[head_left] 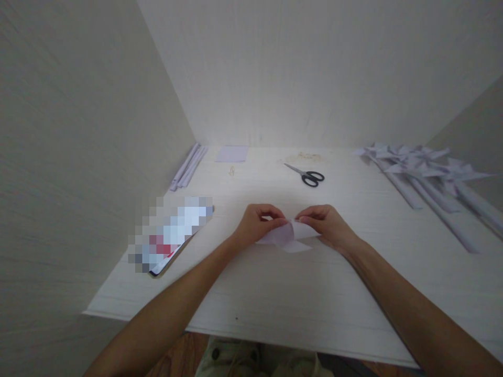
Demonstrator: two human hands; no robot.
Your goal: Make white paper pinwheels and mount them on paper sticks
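Note:
My left hand (260, 224) and my right hand (328, 224) meet over the middle of the white table, each pinching a piece of white paper (288, 239). Its flaps curl inward toward the fingertips and spread out below them, like a partly folded pinwheel. Fingers cover the centre of the paper, so the exact fold there is hidden. Beyond my hands lie black-handled scissors (307, 176), blades pointing to the back left.
Finished paper pinwheels (422, 162) on rolled sticks pile up at the right. Rolled paper sticks (189, 166), a paper square (232, 154) and a small clip-like bit (231, 170) lie at the back left. A phone (176, 235) rests at the left. Walls enclose the table.

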